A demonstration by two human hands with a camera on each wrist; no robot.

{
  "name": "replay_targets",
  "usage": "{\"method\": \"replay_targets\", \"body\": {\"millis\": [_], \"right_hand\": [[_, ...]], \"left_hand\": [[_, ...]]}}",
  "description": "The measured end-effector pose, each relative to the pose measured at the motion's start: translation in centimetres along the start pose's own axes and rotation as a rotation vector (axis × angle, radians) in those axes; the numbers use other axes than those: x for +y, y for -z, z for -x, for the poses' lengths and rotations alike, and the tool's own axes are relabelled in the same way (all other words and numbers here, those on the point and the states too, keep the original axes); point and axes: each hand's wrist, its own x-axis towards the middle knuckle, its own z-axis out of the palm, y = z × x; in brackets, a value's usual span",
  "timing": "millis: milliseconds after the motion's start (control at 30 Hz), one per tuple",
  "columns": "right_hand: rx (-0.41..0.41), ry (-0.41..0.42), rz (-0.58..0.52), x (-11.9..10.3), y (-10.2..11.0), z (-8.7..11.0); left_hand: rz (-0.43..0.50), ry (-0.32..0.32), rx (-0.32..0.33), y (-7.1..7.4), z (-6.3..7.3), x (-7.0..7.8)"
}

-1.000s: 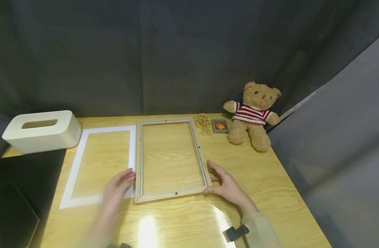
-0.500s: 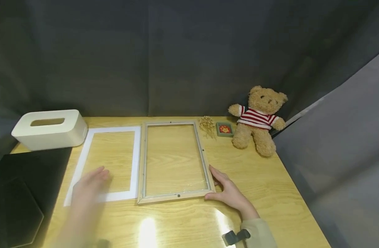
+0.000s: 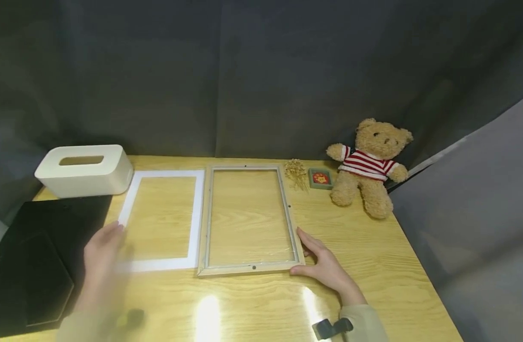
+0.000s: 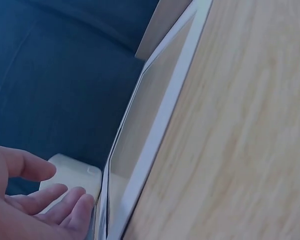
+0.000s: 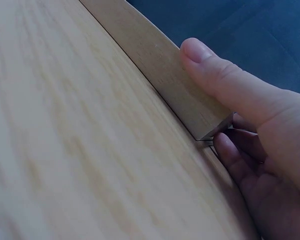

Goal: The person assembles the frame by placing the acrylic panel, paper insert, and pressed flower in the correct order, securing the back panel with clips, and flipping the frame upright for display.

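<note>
A light wooden picture frame (image 3: 231, 270) with a clear pane lies flat on the table. At its near right corner is my right hand (image 3: 327, 270), gripping; in the right wrist view the thumb lies along one side of the frame (image 5: 162, 75), with the fingers curled at its end. Left of the frame lies a white mat (image 3: 197, 209) with a rectangular opening. My left hand (image 3: 101, 254), blurred in the head view, is by the mat's left edge. The left wrist view shows its fingers spread loosely, holding nothing, near the mat (image 4: 162, 115).
A black backing board (image 3: 79, 213) lies at the left, below a white tissue box (image 3: 88, 175). Dried flowers (image 3: 295, 173), a small green box (image 3: 320, 178) and a teddy bear (image 3: 368, 166) sit at the back right. Dark curtains (image 3: 159, 85) border the table.
My left hand has moved left, from between the mat and the frame, across the mat to its left edge. My right hand stays at the frame's corner. The head view has shifted slightly.
</note>
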Motion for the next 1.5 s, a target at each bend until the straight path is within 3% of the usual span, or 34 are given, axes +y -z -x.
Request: {"method": "replay_targets", "body": {"millis": [167, 300, 400, 533, 800, 1367, 1500], "right_hand": [[0.003, -0.005, 0.0, -0.2, 0.4, 0.0], [-0.001, -0.002, -0.001, -2.4, 0.7, 0.0], [-0.001, 0.002, -0.009, -2.6, 0.5, -0.1], [-0.004, 0.01, -0.013, -0.3, -0.2, -0.3], [-0.005, 0.0, -0.015, 0.2, -0.3, -0.3], [-0.003, -0.008, -0.011, 0.2, -0.2, -0.2], [0.001, -0.008, -0.01, 0.2, -0.2, -0.2]], "left_hand": [[-0.019, -0.015, 0.024, 0.5, -0.9, -0.1], [-0.111, -0.053, 0.014, 1.0, -1.4, -0.2], [-0.151, -0.059, 0.006, 1.2, -1.4, -0.6], [-0.164, -0.051, -0.003, 1.5, -1.1, -1.1], [-0.195, -0.077, -0.022, 1.9, -1.0, -1.2], [-0.111, -0.025, 0.045, 1.5, -1.1, -1.3], [-0.019, 0.013, 0.073, 1.3, -1.3, -1.2]]}}
